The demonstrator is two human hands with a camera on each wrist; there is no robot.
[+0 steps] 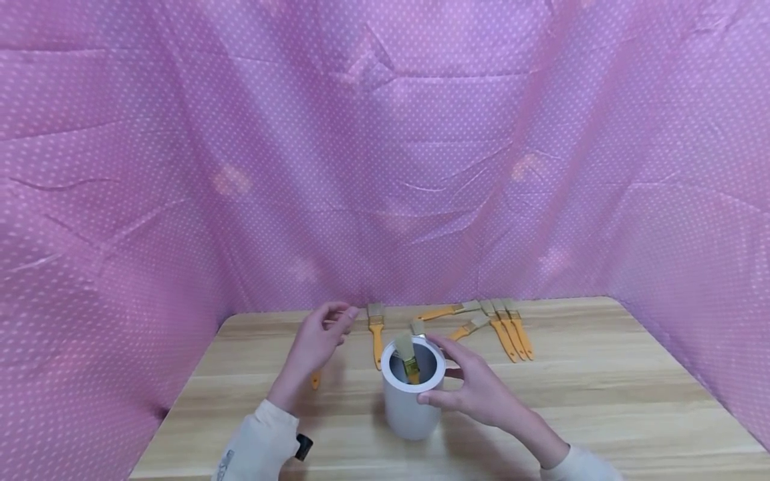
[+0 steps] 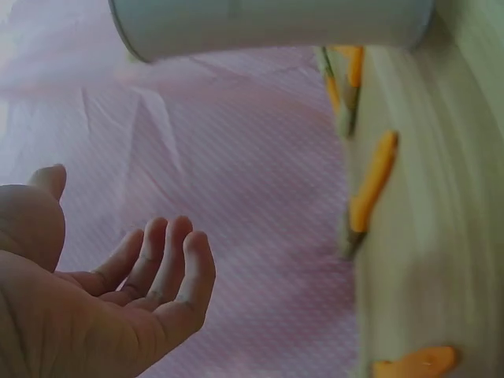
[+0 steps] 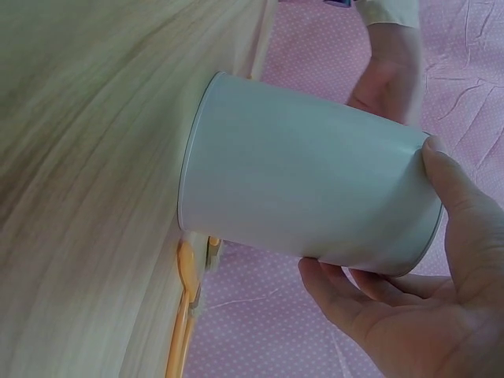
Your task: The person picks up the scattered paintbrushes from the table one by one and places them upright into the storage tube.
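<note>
A white cylindrical can [image 1: 409, 417] stands upright on the table, its open top facing the head camera. Inside it leans a paintbrush [image 1: 411, 367], bristles upward. My right hand [image 1: 481, 389] grips the can near its rim; in the right wrist view, thumb and fingers lie around the can's wall [image 3: 307, 177]. Left of the can, my left hand [image 1: 319, 337] is raised with loosely bent fingers and holds nothing, as the left wrist view shows of the hand [image 2: 118, 315]. A paintbrush [image 1: 376, 337] lies just right of it. Another orange handle [image 1: 315, 379] shows below it, mostly hidden.
Several orange-handled paintbrushes [image 1: 511, 331] lie side by side at the back right. Others, such as one brush [image 1: 442, 312] lying crosswise, are behind the can. A pink dotted cloth [image 1: 385, 167] hangs around the wooden table [image 1: 571, 401] at the back and sides.
</note>
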